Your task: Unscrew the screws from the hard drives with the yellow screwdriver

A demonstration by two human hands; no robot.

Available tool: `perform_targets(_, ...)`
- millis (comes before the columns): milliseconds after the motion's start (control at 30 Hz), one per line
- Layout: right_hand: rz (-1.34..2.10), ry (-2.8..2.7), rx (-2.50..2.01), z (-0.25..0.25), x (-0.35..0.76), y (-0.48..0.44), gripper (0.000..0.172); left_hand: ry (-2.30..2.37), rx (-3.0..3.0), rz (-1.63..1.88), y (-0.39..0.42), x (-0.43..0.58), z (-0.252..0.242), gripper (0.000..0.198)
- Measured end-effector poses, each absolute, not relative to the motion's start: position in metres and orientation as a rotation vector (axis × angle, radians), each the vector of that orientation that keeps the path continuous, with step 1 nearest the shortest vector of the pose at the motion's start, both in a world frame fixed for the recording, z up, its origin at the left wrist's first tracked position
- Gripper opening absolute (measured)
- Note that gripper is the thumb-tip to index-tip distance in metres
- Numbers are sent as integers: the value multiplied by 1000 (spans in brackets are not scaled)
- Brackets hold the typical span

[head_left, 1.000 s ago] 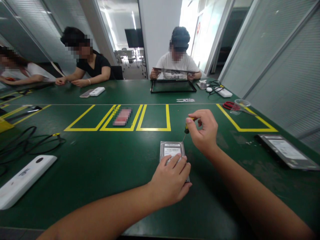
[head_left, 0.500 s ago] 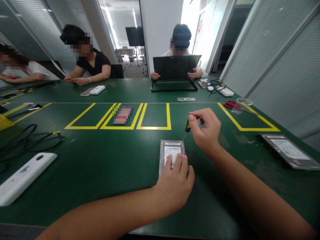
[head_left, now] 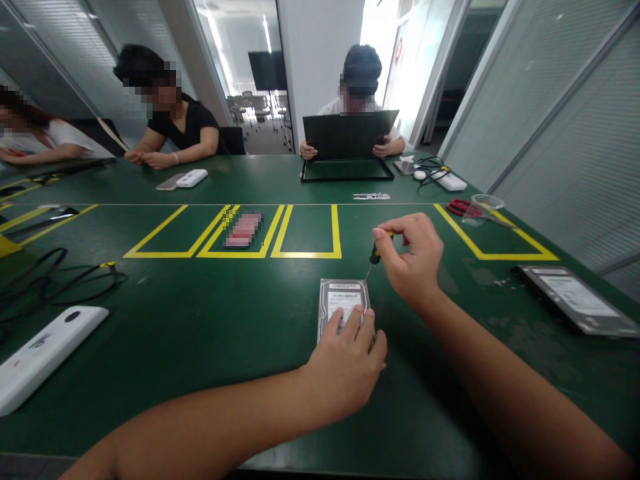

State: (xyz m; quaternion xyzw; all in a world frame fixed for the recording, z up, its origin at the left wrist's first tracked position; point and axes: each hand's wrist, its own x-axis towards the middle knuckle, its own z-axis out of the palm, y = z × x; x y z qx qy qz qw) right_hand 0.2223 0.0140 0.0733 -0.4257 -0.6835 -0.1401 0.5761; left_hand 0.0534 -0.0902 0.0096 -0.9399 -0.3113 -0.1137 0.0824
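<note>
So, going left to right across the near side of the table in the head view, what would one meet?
White device → hard drive → screwdriver → right hand → second drive.

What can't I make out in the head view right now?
In the head view:
Drive: near end hidden under the left hand; its print too small to read.
Screwdriver: handle partly behind the right hand; tip too small to tell if seated.
White device: cut off by the left edge.

hard drive: silver, flat, label up | screwdriver: dark-yellow handle, tilted, tip at drive's far-right corner
</note>
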Motion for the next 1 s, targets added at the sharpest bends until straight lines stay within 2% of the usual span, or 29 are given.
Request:
perform_targets(133,-332,-1584,-993,72,223,15,7,-924,-2838,-334,-86,52,13,52)
perform_targets(433,-307,-1609,-933,71,223,16,11,-942,-2828,-354,-87,51,10,54)
perform_targets(667,-335,-1577,-968,70,222,16,5,-965,-2817,-358,-89,52,7,62)
perform_targets(867,-294,-1583,-940,69,222,15,9,-968,-2809,-335,-89,51,9,59)
perform_targets(1000,-302,-1596,-908,70,221,15,5,-972,-2802,-318,-90,52,9,58)
